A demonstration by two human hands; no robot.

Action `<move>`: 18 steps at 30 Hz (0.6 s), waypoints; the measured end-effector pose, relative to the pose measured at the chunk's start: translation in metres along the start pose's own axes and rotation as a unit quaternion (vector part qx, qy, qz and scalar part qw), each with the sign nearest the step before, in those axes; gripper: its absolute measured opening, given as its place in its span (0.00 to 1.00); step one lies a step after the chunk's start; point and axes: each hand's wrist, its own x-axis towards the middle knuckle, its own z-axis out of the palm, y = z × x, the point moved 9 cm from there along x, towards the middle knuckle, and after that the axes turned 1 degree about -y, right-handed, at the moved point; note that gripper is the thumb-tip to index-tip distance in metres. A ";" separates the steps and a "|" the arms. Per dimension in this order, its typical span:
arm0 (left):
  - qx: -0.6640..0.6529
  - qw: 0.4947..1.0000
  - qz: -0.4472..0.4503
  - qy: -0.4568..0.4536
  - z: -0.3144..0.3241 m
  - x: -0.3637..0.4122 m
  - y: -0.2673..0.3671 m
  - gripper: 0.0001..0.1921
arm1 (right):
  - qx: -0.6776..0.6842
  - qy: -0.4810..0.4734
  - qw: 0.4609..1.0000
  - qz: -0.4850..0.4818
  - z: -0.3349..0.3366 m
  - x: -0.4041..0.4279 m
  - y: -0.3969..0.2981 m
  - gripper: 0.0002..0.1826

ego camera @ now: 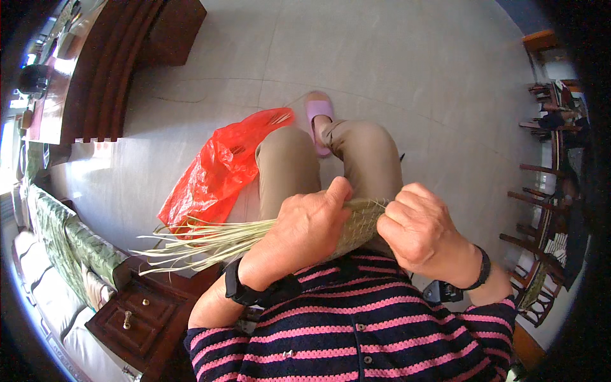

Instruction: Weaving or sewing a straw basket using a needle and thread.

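A woven piece of pale green plant fibre point(358, 224) lies across the lap, between my two hands. My left hand point(310, 222) is closed on it, with a bundle of long loose strands point(210, 243) trailing out to the left beneath the wrist. My right hand point(417, 227) pinches a thin strand at the right end of the woven piece, its fingers curled. The underside of the weave is hidden by the hands and the striped top.
A red plastic bag point(215, 167) lies beside the left knee, with some strands in it. Dark wooden furniture stands at upper left, a small wooden cabinet point(138, 305) at lower left. Wooden chairs point(539, 248) line the right edge. One foot wears a pink slipper point(319, 107).
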 end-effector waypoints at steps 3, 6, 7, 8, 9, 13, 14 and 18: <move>0.017 1.000 0.001 0.000 0.002 0.001 0.003 0.10 | 0.005 0.012 1.000 -0.015 0.008 0.006 -0.004 0.05; 0.032 0.999 0.011 0.005 0.006 0.001 0.008 0.09 | -0.013 0.027 0.999 -0.043 0.022 0.008 -0.007 0.05; 0.036 0.999 0.023 0.012 0.005 0.001 0.010 0.08 | -0.015 0.027 0.999 -0.044 0.026 0.006 -0.006 0.05; 0.036 0.999 0.024 0.014 0.004 0.000 0.012 0.08 | -0.015 0.040 0.998 -0.039 0.026 0.004 -0.004 0.05; 0.036 0.999 0.013 0.011 0.003 0.000 0.011 0.08 | -0.012 0.053 0.998 -0.034 0.025 0.002 -0.002 0.05; 0.012 1.000 0.024 0.001 0.001 -0.006 0.012 0.10 | 0.004 -0.035 0.999 -0.005 0.013 0.004 -0.003 0.04; 0.013 1.000 0.020 0.001 -0.001 -0.008 0.009 0.10 | 0.069 0.071 0.994 0.041 -0.011 0.006 0.007 0.05; -0.030 0.995 0.086 -0.035 0.002 -0.021 0.027 0.17 | 0.354 0.047 0.889 0.286 0.012 -0.027 0.084 0.07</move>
